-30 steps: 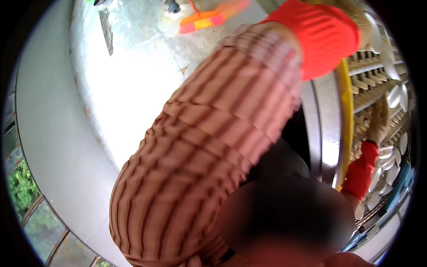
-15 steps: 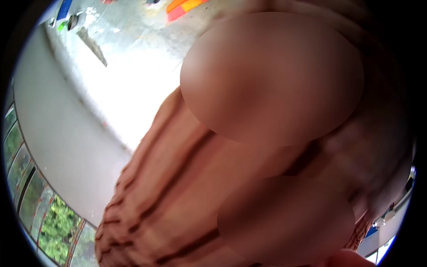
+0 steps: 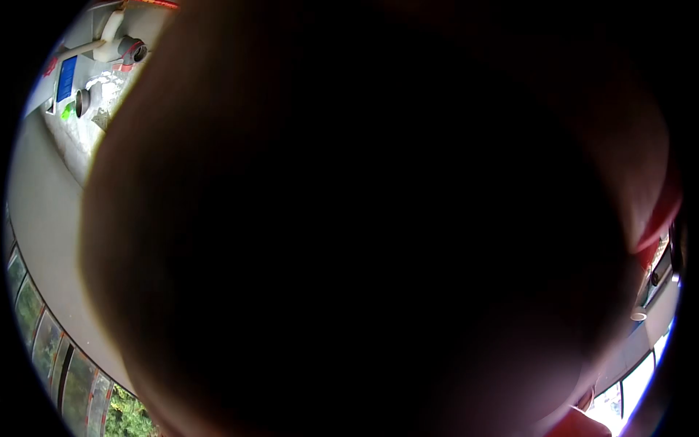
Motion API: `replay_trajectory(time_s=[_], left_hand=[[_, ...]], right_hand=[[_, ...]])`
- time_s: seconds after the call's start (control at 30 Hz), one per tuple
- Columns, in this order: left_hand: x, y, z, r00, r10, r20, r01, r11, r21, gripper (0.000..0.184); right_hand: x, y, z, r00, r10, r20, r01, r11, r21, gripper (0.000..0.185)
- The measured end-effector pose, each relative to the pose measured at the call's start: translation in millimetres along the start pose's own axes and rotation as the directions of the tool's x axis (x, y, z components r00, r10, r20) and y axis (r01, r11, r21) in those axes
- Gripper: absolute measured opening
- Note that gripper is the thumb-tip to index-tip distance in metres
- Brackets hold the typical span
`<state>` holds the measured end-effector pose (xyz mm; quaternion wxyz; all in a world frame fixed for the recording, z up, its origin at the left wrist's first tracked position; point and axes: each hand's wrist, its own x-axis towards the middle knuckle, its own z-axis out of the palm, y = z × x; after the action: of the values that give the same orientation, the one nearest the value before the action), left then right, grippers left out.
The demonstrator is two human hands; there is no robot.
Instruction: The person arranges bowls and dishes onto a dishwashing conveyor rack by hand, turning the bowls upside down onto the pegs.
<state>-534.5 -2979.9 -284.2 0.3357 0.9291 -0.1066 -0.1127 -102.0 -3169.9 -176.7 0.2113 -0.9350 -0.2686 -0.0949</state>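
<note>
A dark, blurred shape (image 3: 349,218) sits right against the camera and covers most of the head view. Its edges look brownish and skin-like, so it may be a hand, but which one I cannot tell. A pinkish, smeared part (image 3: 641,167) shows on the right, beside a red patch (image 3: 661,211). Another red piece (image 3: 582,422) appears at the bottom right. No fingers can be made out, and anything held is hidden behind the dark shape.
At the upper left are a grey pipe-like fitting (image 3: 133,51), a blue panel (image 3: 66,79) and a round metal-looking object (image 3: 83,103). A pale grey surface (image 3: 44,182) curves down the left side. Windows (image 3: 47,339) show greenery. A small white round object (image 3: 638,315) is at right.
The brown, ridged surface that filled the middle has given way to a darker shape closer to the lens. It now hides the bright floor area, and the view has shifted.
</note>
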Motion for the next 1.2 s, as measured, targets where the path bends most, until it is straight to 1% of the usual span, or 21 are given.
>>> replay_trajectory(time_s=[0.1,0.17,0.23,0.3,0.43,0.47,0.5,0.53,0.6,0.63,0.67,0.7,0.73,0.77,0.8,0.87,0.97,1.03,1.07,1.13,1.2], left_hand=[[14,7,-2,0.999,-0.006,-0.040,0.007,1.000,0.021,0.041],[44,12,-12,0.995,0.012,-0.095,-0.007,0.999,0.045,0.041],[92,8,-30,0.985,0.026,-0.172,-0.011,0.996,0.088,0.041],[176,5,-49,0.969,0.033,-0.243,0.002,0.990,0.143,0.042],[327,3,-106,0.936,0.033,-0.350,0.052,0.971,0.232,0.042],[273,-16,-155,0.916,0.023,-0.401,0.075,0.971,0.227,0.042],[252,-54,-167,0.912,-0.005,-0.410,0.103,0.971,0.217,0.043],[271,-43,-181,0.910,-0.027,-0.414,0.129,0.967,0.220,0.043],[302,-25,-201,0.910,-0.078,-0.407,0.182,0.957,0.226,0.043],[311,-11,-208,0.913,-0.109,-0.393,0.212,0.950,0.231,0.043],[321,3,-217,0.915,-0.141,-0.378,0.241,0.942,0.234,0.043],[323,36,-229,0.918,-0.203,-0.340,0.292,0.927,0.236,0.050],[296,64,-245,0.934,-0.206,-0.293,0.310,0.875,0.372,0.048],[294,72,-251,0.930,-0.238,-0.278,0.328,0.880,0.344,0.047],[292,80,-256,0.926,-0.270,-0.263,0.347,0.883,0.316,0.046],[290,72,-254,0.934,-0.215,-0.286,0.296,0.913,0.279,0.047],[276,72,-250,0.924,-0.203,-0.324,0.299,0.911,0.283,0.049],[276,87,-250,0.910,-0.236,-0.342,0.350,0.879,0.324,0.049],[279,94,-250,0.902,-0.255,-0.348,0.376,0.861,0.343,0.050],[292,102,-247,0.898,-0.240,-0.368,0.378,0.849,0.369,0.051],[270,80,-245,0.893,-0.236,-0.384,0.386,0.839,0.383,0.052]], right_hand=[[-5,-24,-10,0.999,0.040,0.035,-0.043,0.997,0.066,0.041],[-5,-11,-9,0.998,0.016,0.066,-0.015,1.000,-0.023,0.040],[12,43,-9,0.998,-0.035,0.059,0.045,0.982,-0.185,0.042],[45,143,-12,0.998,-0.051,0.045,0.062,0.953,-0.296,0.043],[49,195,17,0.998,-0.069,-0.003,0.068,0.997,-0.020,0.040],[12,110,20,0.995,-0.100,-0.008,0.100,0.987,0.125,0.040],[-20,61,73,0.996,-0.083,0.011,0.073,0.923,0.378,0.040],[-19,58,53,0.980,-0.196,-0.021,0.194,0.977,-0.090,0.042],[-23,8,23,0.995,0.014,-0.102,-0.026,0.993,-0.117,0.048],[-22,13,17,0.982,-0.061,-0.180,0.035,0.989,-0.142,0.046],[-17,-6,-6,0.986,0.168,-0.005,-0.168,0.984,-0.052,0.057],[-12,8,-25,0.992,0.075,-0.101,-0.078,0.997,-0.027,0.054],[-11,5,-31,0.990,0.003,-0.139,-0.024,0.989,-0.149,0.051],[-4,19,-32,0.989,0.024,-0.145,-0.021,1.000,0.023,0.048],[-7,5,-46,0.993,-0.020,-0.116,0.008,0.995,-0.101,0.043],[-7,-2,-43,0.979,-0.066,-0.193,0.062,0.998,-0.029,0.041],[-11,-20,-46,0.988,0.032,-0.152,-0.045,0.995,-0.087,0.042],[-8,-11,-48,0.987,0.047,-0.153,-0.026,0.990,0.136,0.048],[-9,-7,-54,0.986,0.021,-0.168,-0.032,0.997,-0.064,0.049],[-6,-3,-68,0.986,0.058,-0.156,-0.064,0.997,-0.036,0.051],[-14,-30,-48,0.985,0.092,-0.147,-0.097,0.995,-0.022,0.049]])
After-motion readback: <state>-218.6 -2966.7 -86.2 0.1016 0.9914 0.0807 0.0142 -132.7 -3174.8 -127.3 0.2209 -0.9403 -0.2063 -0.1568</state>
